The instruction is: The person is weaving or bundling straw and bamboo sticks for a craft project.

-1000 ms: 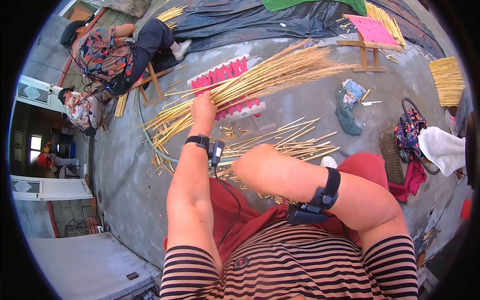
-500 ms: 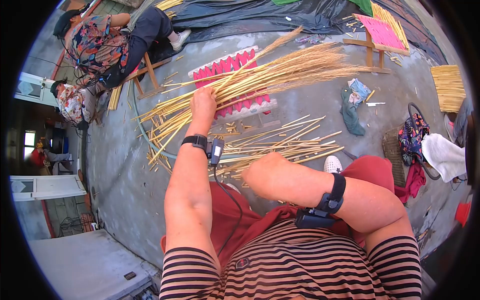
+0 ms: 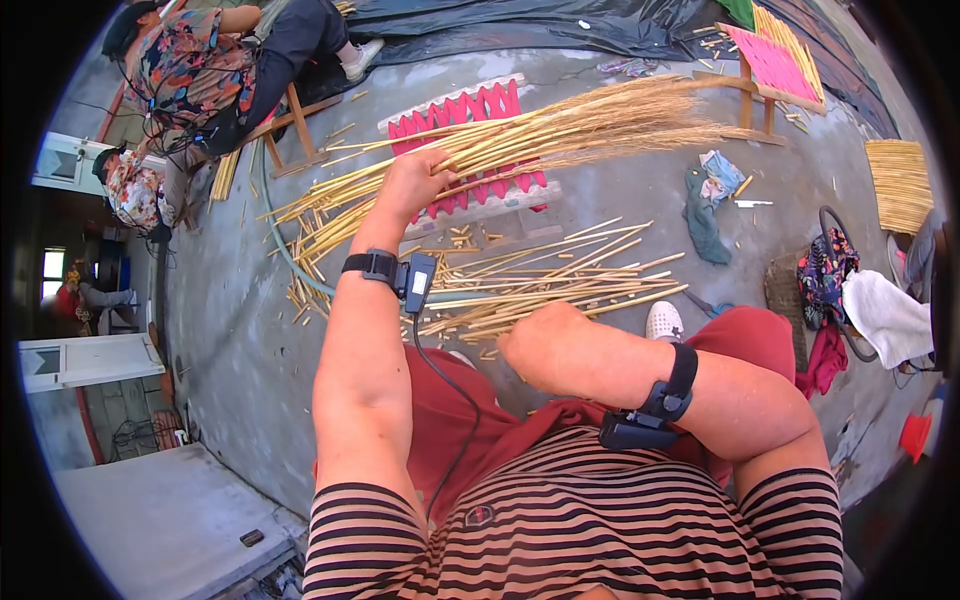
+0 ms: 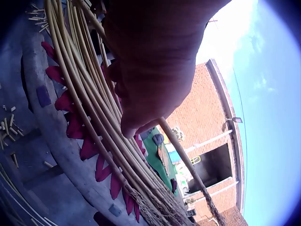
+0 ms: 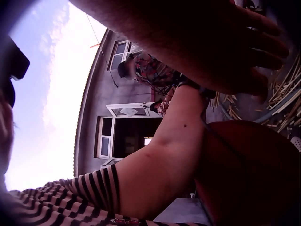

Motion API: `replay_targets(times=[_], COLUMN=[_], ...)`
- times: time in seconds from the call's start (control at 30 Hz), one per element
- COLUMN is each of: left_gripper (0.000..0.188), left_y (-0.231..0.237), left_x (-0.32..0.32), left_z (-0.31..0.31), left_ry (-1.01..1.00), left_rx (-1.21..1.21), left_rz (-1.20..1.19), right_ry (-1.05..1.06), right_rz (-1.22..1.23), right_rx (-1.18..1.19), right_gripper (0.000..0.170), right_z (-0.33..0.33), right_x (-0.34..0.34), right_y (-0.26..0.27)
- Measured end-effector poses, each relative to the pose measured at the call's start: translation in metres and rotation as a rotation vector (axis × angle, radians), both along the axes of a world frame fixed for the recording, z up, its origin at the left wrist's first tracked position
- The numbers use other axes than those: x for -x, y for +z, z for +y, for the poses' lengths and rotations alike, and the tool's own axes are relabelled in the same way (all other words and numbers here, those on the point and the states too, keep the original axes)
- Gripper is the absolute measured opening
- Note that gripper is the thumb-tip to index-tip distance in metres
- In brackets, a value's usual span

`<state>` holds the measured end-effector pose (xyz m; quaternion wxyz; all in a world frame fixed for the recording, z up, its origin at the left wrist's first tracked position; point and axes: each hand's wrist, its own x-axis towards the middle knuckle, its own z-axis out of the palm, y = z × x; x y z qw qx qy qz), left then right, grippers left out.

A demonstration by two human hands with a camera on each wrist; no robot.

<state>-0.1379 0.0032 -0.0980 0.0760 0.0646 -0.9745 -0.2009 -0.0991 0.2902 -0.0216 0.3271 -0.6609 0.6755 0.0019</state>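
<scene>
Long straw-coloured stalks with feathery ends lie across a frame with pink zigzag webbing and pale rails. At their left part, my left hand has its fingers curled on a stalk. The left wrist view shows that hand gripping one stalk, which slants out beyond the fingers above the other stalks. My right hand hangs over my lap beside shorter cut stalks on the ground; its fingers look loosely extended and hold nothing in the right wrist view.
A pink-topped stool stands at upper right, near a dark plastic sheet. Cloths, a white-handled tool and a basket are on the right. Two people sit at upper left, near a hose.
The stalk that slanted up from my left hand half a second ago now runs more nearly along the pile. My left hand has shifted slightly away from my body; the right hand stays low.
</scene>
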Motion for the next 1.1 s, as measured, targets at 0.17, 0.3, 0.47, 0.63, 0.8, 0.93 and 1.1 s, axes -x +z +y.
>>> replay_targets(times=[0.17,0.3,0.47,0.63,0.8,0.93,1.1], left_gripper=[0.016,0.012,0.013,0.014,0.012,0.012,0.009], left_y=[-0.006,-0.009,0.024,0.077,0.135,0.159,0.154], left_x=[-0.015,-0.018,-0.016,-0.009,-0.021,-0.035,-0.052], left_z=[0.002,0.007,0.02,0.048,0.097,0.1,0.041], left_ry=[-0.022,-0.052,-0.015,0.027,-0.12,-0.232,-0.105], left_rx=[0.22,0.386,0.257,-0.42,-1.02,-1.447,-1.67], left_rz=[-0.203,-0.193,-0.16,-0.067,0.118,0.553,0.803], right_ry=[-0.013,-0.004,0.019,-0.004,-0.107,-0.323,-0.554], right_rz=[-0.004,-0.016,0.018,0.058,0.121,0.134,0.068], right_rx=[-0.069,-0.127,-0.106,-0.129,-0.022,0.094,0.477], right_gripper=[0.022,0.022,0.022,0.024,0.023,0.027,0.037], right_z=[0.003,0.005,0.008,0.003,0.005,0.004,0.006], right_x=[-0.005,-0.005,-0.01,-0.004,0.012,0.028,0.043], right_y=[-0.002,0.008,0.005,0.01,0.013,0.027,0.024])
